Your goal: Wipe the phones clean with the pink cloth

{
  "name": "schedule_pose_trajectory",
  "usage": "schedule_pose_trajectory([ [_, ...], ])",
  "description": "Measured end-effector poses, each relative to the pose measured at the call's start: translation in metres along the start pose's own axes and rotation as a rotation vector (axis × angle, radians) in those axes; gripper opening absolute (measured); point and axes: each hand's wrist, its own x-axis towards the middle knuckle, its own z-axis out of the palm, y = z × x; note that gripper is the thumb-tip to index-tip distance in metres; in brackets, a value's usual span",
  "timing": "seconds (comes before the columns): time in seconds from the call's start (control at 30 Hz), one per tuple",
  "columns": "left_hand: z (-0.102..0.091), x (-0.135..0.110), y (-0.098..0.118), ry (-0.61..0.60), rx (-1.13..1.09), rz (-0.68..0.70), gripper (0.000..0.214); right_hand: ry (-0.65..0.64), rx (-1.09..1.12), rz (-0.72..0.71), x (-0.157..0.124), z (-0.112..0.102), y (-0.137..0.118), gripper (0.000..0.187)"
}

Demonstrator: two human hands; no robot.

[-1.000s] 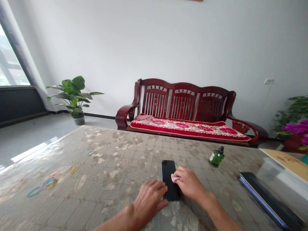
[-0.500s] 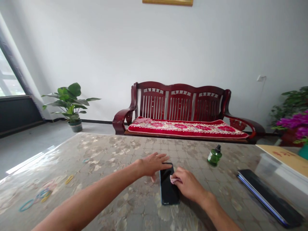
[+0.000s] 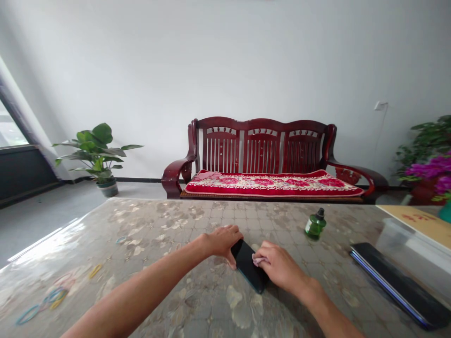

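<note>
A black smartphone point(image 3: 248, 264) lies at a slant on the patterned table cover, its top end pointing up and left. My left hand point(image 3: 223, 241) is closed around its upper left corner, with the thumb along the left edge and the fingers over the top. In my right hand point(image 3: 280, 265) a small pinkish cloth point(image 3: 259, 259) is pinched and pressed against the right side of the dark screen. Part of the phone's right edge is hidden behind that hand. Beyond it, to the right, stands a green bottle point(image 3: 315, 225) with a black cap.
Stacked dark phones or slim cases point(image 3: 398, 284) lie at the right beside a clear plastic box point(image 3: 412, 249). Rubber bands point(image 3: 54, 296) are scattered on the left of the table point(image 3: 183, 300). A wooden bench point(image 3: 260, 145) stands behind, and a potted plant point(image 3: 100, 155) to its left.
The phone has turned, its lower end swinging right. My left hand has gone from spread fingers to a grip on its corner. The cloth stays on the screen in my right hand.
</note>
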Motion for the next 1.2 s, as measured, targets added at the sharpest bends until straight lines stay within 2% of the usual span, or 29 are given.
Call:
schedule_pose_trajectory([
  [0.13,0.020,-0.021,0.022,0.148,-0.035,-0.316,0.062,0.023,-0.036,0.032,0.001,-0.003,0.002,0.023],
  [0.2,0.029,-0.032,0.032,0.174,-0.108,-0.360,0.056,0.035,-0.073,0.058,0.001,-0.005,0.003,0.024],
  [0.33,0.040,-0.055,0.038,0.275,-0.309,-0.260,0.043,0.091,-0.159,0.103,0.001,-0.006,0.008,0.026],
  [0.47,0.048,-0.067,0.034,0.310,-0.324,-0.180,0.037,0.133,-0.316,0.117,0.001,-0.003,0.017,0.028],
  [0.67,0.052,-0.066,0.034,0.384,-0.303,-0.134,0.019,0.160,-0.476,0.140,0.000,0.005,0.029,0.029],
  [0.8,0.049,-0.065,0.036,0.389,-0.266,-0.114,0.018,0.164,-0.425,0.095,0.005,0.013,0.015,0.028],
  [0.97,0.044,-0.065,0.039,0.347,-0.215,-0.095,0.012,0.077,-0.331,-0.028,0.013,0.017,-0.002,0.029],
  [1.2,0.051,-0.064,0.039,0.363,-0.196,-0.082,0.010,0.130,-0.472,0.129,0.017,0.002,0.030,0.027],
])
